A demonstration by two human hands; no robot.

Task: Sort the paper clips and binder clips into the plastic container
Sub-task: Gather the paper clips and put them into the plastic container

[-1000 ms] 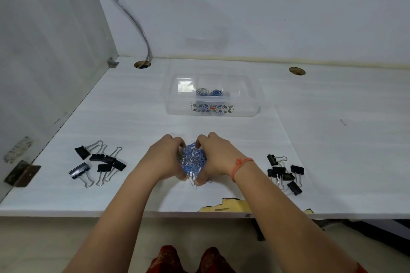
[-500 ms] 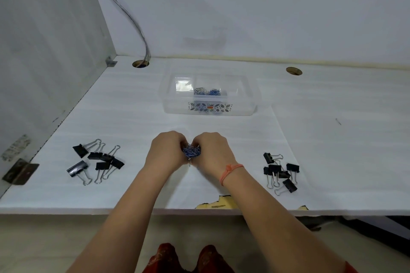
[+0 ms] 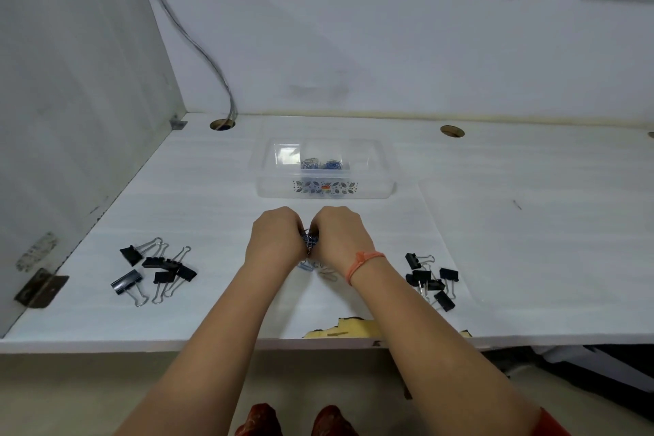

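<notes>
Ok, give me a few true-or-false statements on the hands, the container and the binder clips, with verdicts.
1. The left hand and right hand grip one bunch of paper clips between them. True.
2. The container is empty. False: blue clips lie in its middle compartment.
3. One group of binder clips lies left of the hands, another group right of them, on the table. True.
4. The orange band sits on the left wrist. False: it is on the right wrist.
</notes>
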